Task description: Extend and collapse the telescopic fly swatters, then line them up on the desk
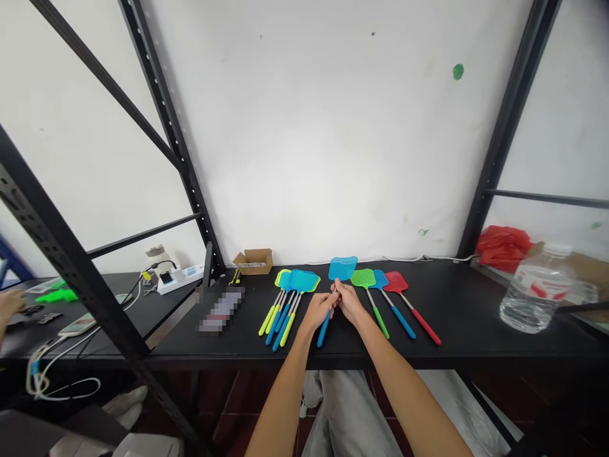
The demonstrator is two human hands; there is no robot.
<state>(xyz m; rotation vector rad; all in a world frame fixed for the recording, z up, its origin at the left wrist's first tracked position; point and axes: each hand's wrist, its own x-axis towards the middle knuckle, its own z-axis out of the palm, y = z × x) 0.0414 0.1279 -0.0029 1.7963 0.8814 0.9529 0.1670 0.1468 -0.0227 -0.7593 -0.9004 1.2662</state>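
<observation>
Both my hands meet on a blue fly swatter (343,268) in front of me, its mesh head pointing away and its blue handle toward me. My left hand (320,311) is closed around the metal shaft near the handle. My right hand (349,301) pinches the shaft just below the head. Left of my hands lies a fanned pile of several blue and yellow fly swatters (302,280). To the right lie a green fly swatter (364,278), another blue one (402,320) and a red one (396,282), side by side with handles toward me.
A small open cardboard box (255,261) stands at the back left, with a blurred phone-like object (222,311) before it. A large water bottle (537,289) and red plastic bag (503,246) are at the right. Black rack posts (166,108) frame the table; another person's hand (10,302) shows far left.
</observation>
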